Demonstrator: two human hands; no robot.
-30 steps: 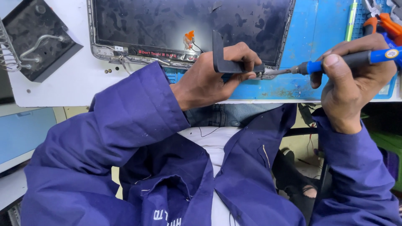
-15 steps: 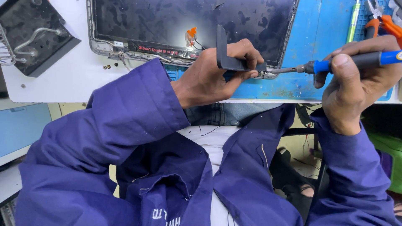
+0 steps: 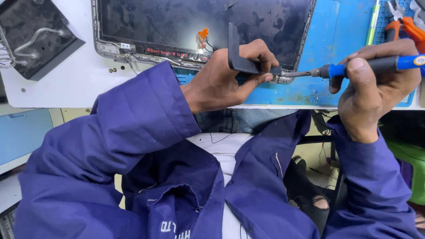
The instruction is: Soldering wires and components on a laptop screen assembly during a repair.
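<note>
We note the left hand [image 3: 226,75] gripping a dark L-shaped bracket [image 3: 241,57] at the laptop screen panel's [image 3: 199,22] lower corner. The right hand [image 3: 376,84], closed round the blue-handled screwdriver [image 3: 354,68], has shifted little; its tip remains at the hinge, so fastening work continues.

I see a dark grey bracket [image 3: 248,62] in my left hand [image 3: 230,77], and a screwdriver [image 3: 367,66] with a blue collar, black grip and blue end in my right hand [image 3: 376,88]. Under both hands lies a bright blue mat [image 3: 323,84] on the white table [image 3: 66,88]. Above my left hand the screen panel [image 3: 199,22] is black, smudged, silver-framed, with an orange tab [image 3: 202,33]. My sleeves [image 3: 133,128] are dark blue-purple. Orange-handled pliers [image 3: 409,26] lie above my right hand.
</note>
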